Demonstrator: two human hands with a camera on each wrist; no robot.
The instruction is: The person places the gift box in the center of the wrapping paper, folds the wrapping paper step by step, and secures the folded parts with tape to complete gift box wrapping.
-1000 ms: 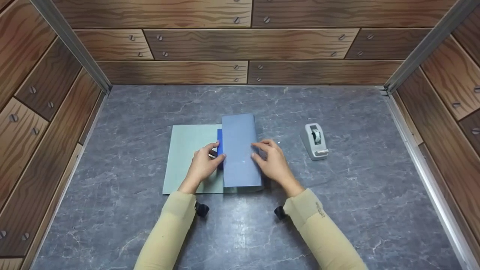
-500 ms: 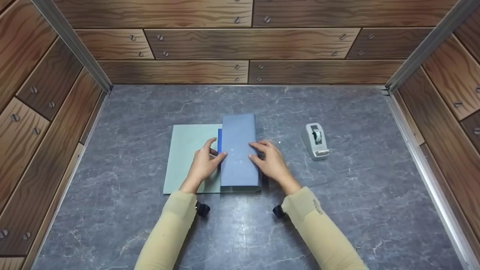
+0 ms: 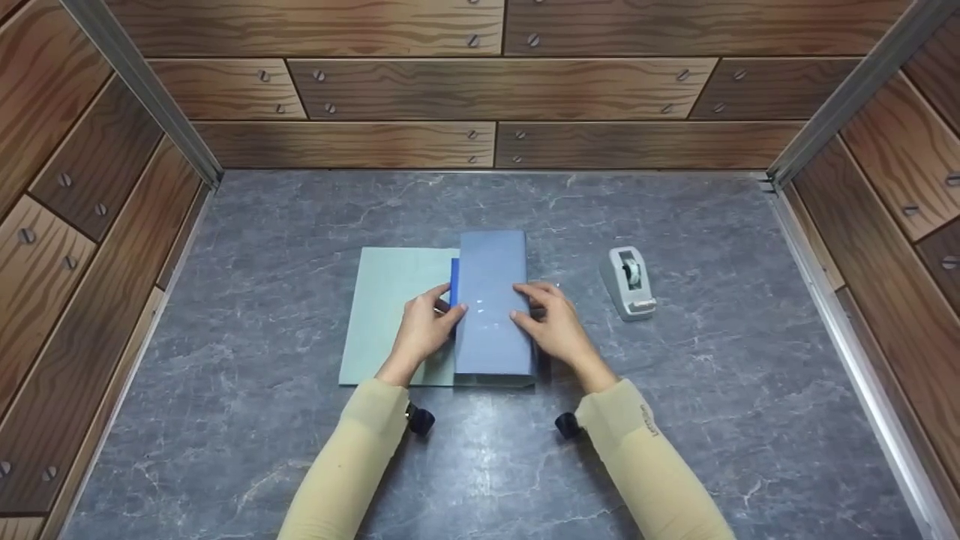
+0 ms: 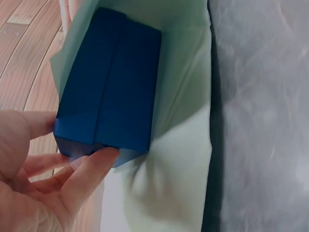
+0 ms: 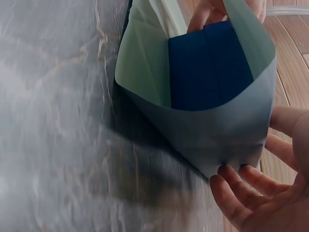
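A sheet of wrapping paper point(image 3: 397, 300), pale green on its inner face and grey-blue outside, lies on the table. Its right part is folded up and over a dark blue box point(image 4: 108, 82), leaving only a narrow blue strip showing in the head view. My left hand point(image 3: 426, 330) grips the box's left side, thumb and fingers spread around its edges. On the opposite side my right hand point(image 3: 556, 326) holds the folded paper against the box, fingertips on the grey-blue face. The paper's near end gapes open, with the box inside, in the right wrist view.
A grey tape dispenser point(image 3: 630, 285) with a roll of tape stands to the right of the paper. The marbled grey tabletop point(image 3: 262, 435) is bordered by wood-patterned walls point(image 3: 420, 90) at the back and both sides.
Box and paper have shifted to the right together with both hands. The folded flap has settled flatter over the box, and my left fingers have closed back in against the box.
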